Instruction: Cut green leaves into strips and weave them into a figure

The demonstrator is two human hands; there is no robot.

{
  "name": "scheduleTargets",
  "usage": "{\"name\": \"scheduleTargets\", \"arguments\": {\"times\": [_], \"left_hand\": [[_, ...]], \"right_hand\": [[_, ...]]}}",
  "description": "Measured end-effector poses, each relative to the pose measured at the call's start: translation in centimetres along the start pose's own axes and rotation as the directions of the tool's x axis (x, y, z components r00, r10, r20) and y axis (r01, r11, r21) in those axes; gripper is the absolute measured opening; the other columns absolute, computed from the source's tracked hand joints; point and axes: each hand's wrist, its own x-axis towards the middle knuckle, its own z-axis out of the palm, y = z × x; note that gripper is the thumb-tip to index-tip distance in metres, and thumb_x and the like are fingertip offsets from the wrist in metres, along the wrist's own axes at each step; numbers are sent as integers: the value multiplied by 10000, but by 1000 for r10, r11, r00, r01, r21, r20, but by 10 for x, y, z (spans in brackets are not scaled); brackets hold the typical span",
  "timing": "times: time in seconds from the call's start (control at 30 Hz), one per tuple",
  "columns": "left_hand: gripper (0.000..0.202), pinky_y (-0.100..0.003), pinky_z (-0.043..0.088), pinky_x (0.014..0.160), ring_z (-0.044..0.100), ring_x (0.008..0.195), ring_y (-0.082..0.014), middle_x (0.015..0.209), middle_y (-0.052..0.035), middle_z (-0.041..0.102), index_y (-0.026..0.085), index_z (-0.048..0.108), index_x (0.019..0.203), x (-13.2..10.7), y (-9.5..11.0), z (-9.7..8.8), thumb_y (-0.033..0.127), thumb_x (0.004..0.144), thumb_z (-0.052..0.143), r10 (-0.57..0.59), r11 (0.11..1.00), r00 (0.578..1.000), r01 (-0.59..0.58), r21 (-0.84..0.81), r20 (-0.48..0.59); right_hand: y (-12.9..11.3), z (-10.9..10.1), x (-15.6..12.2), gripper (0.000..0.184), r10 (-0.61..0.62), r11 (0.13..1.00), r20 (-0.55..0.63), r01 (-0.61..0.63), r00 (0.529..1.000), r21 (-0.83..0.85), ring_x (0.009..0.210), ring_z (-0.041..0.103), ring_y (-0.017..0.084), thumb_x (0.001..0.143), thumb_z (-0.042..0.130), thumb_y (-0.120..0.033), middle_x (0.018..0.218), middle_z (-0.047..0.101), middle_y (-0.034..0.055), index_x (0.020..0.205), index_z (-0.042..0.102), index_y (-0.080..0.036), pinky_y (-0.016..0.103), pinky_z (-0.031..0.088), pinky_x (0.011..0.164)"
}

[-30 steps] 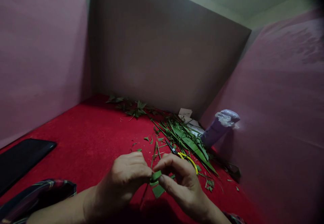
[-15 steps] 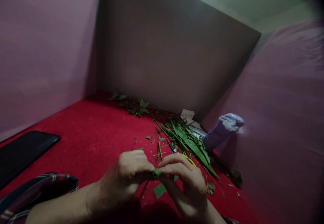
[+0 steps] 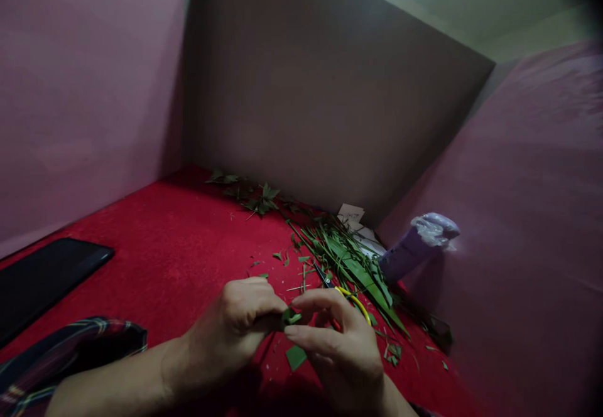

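My left hand is closed, its thumb and fingers pinching a small folded green leaf near the bottom middle. On the other side, my right hand has its thumb and forefinger on either side of the leaf's end, their tips against it. Part of the leaf is hidden inside the left hand. Below the hands lies a cut square of green leaf on the red cloth. Scissors with yellow handles lie just beyond my right hand, their dark blades pointing away and to the left.
A heap of long green leaves lies right of centre, with leafy sprigs by the back wall. White papers and a purple plastic-wrapped package stand behind the heap. A black flat device lies at left. Walls close in on both sides.
The right thumb and forefinger have parted somewhat around the leaf, showing more of its end. More of the yellow scissor handles now shows. The left hand keeps its grip.
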Motion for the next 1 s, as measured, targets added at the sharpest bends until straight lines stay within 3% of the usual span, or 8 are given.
{"name": "scheduleTargets", "arguments": {"times": [0.2,0.4,0.47,0.67,0.9,1.0], "left_hand": [[142,-204,374,509,487,535,-105,567,-3,590,150,631,713,-1,1,-1,98,803,535,42,999,999,-43,-5,-26],[157,-213,366,513,490,525,-105,582,1,621,161,624,748,0,1,-1,85,814,504,137,989,991,-137,50,8],[164,-210,364,506,488,519,-104,568,4,614,162,618,731,0,1,-1,91,818,499,122,991,993,-122,54,6],[174,-222,370,519,489,531,-112,567,-8,608,159,621,712,-4,-3,2,130,829,496,86,995,996,-87,56,21],[220,-224,337,499,459,512,-110,527,-3,553,151,604,657,-4,-4,3,122,834,477,44,996,999,-43,82,-10],[211,-232,333,503,453,516,-116,536,-8,554,148,594,659,-5,-4,3,85,816,469,89,986,996,-88,138,0]], "right_hand": [[1,-5,3,400,-42,998,53,39,998,52,793,608,157,724,538,54,961,618,47,988,613,-236,278,498,667],[1,0,-1,386,-22,999,-75,25,997,48,761,637,160,714,570,47,886,681,38,988,569,-223,267,510,643],[2,1,-3,405,-14,1000,-88,15,996,19,757,646,166,716,595,24,871,692,40,1030,562,-230,262,517,623],[3,-1,1,438,-133,991,-8,133,991,-3,790,659,176,741,553,25,915,699,64,1087,566,-243,290,546,660],[1,1,2,384,-49,998,-12,50,999,40,806,645,156,726,559,37,984,655,65,973,625,-248,263,542,666],[1,2,1,363,-31,996,-19,32,999,83,821,645,163,720,570,46,988,653,71,937,636,-237,267,542,681]]}}
